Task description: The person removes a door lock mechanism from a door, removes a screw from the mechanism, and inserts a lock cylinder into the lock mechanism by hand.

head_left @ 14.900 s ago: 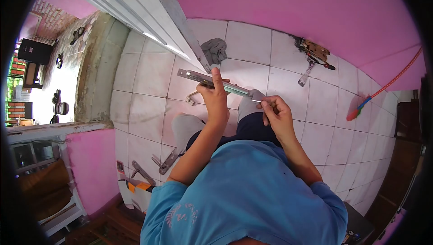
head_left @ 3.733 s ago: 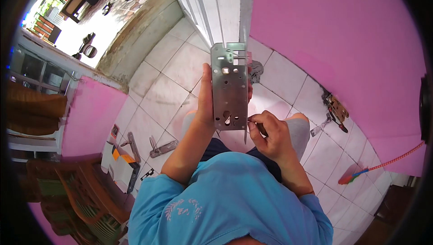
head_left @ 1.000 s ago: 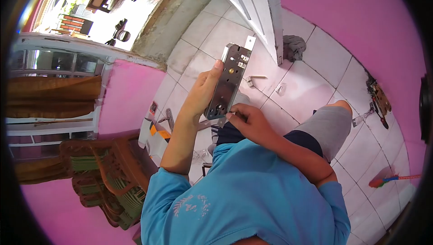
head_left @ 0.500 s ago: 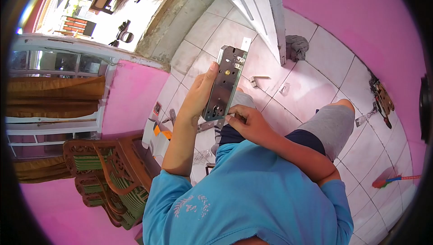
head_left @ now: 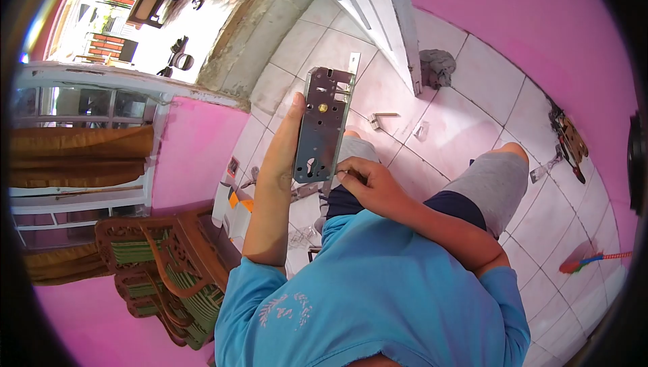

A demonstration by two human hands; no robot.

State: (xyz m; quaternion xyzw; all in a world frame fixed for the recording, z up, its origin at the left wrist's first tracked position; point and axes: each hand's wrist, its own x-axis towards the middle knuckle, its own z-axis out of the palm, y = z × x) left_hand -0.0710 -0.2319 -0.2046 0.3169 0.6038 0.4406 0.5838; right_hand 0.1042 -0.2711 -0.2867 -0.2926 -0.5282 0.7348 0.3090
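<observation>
A metal mortise lock case (head_left: 318,134) with a long faceplate is held up in front of my chest, its broad flat side toward me. My left hand (head_left: 287,134) is closed around its left edge, the thumb lying along the side and the other fingers hidden behind. At the lower right corner, my right hand (head_left: 363,176) is closed, pinching the bottom end of the faceplate between thumb and curled fingers. A brass-coloured hub shows in the upper part of the case, and a keyhole-shaped cutout near its bottom.
On the tiled floor lie a lever handle (head_left: 383,120), a small clear packet (head_left: 421,130) and a grey cloth (head_left: 437,68). A white door (head_left: 378,12) stands ajar ahead. Tools (head_left: 570,144) lie by the right wall; a carved wooden chair (head_left: 169,259) is at left.
The lock case has shifted slightly left and turned, so its flat face shows more squarely. Both hands keep their hold on it.
</observation>
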